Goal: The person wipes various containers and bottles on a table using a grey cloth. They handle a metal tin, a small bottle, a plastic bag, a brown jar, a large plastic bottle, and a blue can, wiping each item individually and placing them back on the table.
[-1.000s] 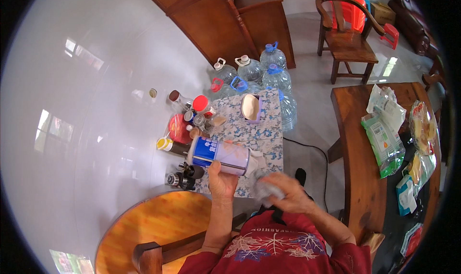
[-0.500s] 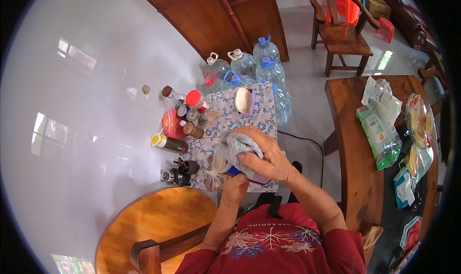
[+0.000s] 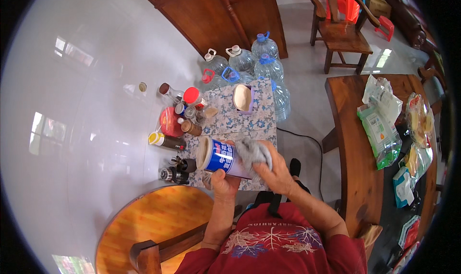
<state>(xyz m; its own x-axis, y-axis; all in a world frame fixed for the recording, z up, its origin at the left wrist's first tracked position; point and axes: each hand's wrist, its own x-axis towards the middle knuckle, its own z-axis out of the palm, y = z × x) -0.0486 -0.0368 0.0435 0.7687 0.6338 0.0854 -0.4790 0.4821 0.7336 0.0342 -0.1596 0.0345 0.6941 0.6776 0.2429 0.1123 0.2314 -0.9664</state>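
Since a moment ago I've turned the canister (image 3: 222, 158) sideways; left hand (image 3: 224, 182) fingers clamp it steady while right hand (image 3: 273, 170) fingers, clenched on the grey cloth (image 3: 250, 152), wipe it.

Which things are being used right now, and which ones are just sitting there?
In use:
blue and white canister in the left hand
grey cloth under the right hand

Just sitting:
water jugs
cream cup
jars
snack bags

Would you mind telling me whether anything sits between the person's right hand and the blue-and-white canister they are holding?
Yes: a grey cloth lies between the right hand and the blue-and-white canister, pressed against its side. The left hand grips the canister from below with nothing visible in between.
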